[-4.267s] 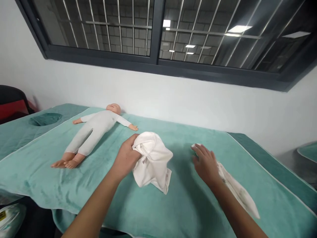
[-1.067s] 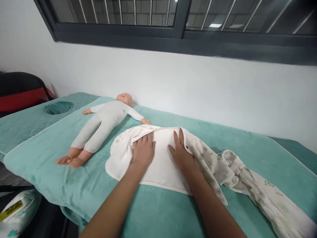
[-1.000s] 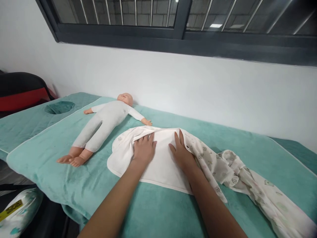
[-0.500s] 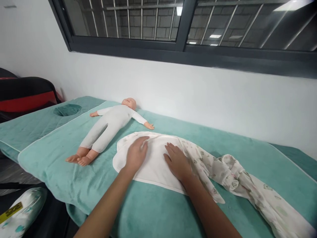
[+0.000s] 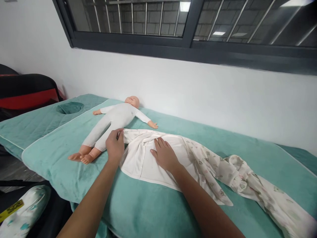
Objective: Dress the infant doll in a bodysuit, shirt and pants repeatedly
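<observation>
A white baby garment with a small animal print lies spread on the green bed cover, its pale inner side facing up. My left hand pinches the printed cloth at the garment's far left edge, close beside the doll's leg. Flat on the middle of the garment rests my right hand, fingers stretched out. A baby doll in a white cloth body lies on its back just beyond, arms spread, head toward the wall. More printed cloth runs bunched and twisted off to the right.
The green-covered bed has a round face hole at its left end. A white wall and dark-framed window stand behind. On the left are a black and red chair and a patterned white item with a yellow label.
My left hand has moved left from lying on the cloth to pinching its far left edge. The left part is now pulled and creased. My right hand has shifted slightly left.
</observation>
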Action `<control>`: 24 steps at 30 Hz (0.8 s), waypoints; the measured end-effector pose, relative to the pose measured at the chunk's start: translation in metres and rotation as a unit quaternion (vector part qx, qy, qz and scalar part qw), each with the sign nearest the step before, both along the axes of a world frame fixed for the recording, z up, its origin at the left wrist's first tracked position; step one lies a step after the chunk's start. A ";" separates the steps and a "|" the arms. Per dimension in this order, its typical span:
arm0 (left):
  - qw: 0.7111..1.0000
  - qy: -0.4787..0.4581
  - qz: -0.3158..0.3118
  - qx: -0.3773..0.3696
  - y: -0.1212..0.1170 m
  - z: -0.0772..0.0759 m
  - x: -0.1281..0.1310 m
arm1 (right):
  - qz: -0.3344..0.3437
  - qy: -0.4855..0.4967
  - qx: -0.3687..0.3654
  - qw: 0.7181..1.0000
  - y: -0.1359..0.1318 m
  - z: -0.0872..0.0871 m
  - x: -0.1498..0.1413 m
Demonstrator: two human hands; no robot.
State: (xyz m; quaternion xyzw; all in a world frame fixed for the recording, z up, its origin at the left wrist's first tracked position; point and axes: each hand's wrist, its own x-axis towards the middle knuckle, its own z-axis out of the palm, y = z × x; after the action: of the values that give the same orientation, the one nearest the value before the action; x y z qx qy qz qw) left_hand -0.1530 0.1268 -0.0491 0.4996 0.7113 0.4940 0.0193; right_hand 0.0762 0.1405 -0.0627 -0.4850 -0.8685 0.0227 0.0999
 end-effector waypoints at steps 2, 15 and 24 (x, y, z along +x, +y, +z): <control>0.999 0.031 0.001 0.036 0.002 -0.001 0.001 | 0.048 0.011 -0.006 0.999 -0.001 0.002 0.001; 0.951 0.269 -0.093 -0.118 -0.007 -0.003 0.021 | 0.037 0.014 -0.006 0.999 -0.012 0.000 -0.006; 0.942 0.308 -0.067 -0.113 -0.009 -0.004 0.021 | -0.124 0.044 -0.001 0.991 0.016 0.004 0.092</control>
State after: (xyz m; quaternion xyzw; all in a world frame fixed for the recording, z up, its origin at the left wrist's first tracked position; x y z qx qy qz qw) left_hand -0.1325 0.1175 -0.0526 0.6684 0.6985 0.2301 -0.1111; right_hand 0.1678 0.1569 -0.0592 -0.5879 -0.7962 0.0324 0.1394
